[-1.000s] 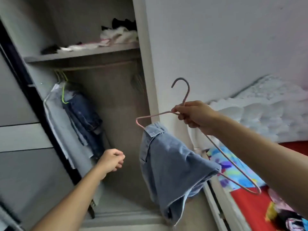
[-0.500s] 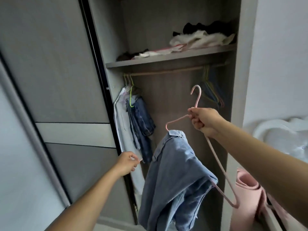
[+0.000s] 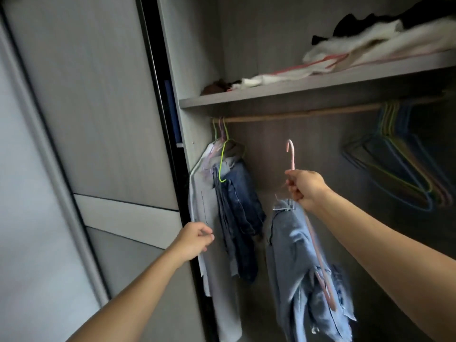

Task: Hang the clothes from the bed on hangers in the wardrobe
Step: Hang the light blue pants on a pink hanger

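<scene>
Gripping pink hanger [image 3: 291,156], light jeans [image 3: 291,255] draped; wardrobe rail [image 3: 296,116], dark jeans [image 3: 241,213] hung

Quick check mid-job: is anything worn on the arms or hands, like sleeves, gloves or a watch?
Nothing worn shows. The left forearm and right forearm are bare up to the frame edge, with no sleeves or cuffs. The left hand and right hand have no gloves. No watch, band or ring is visible, though the picture is slightly blurred.
</scene>
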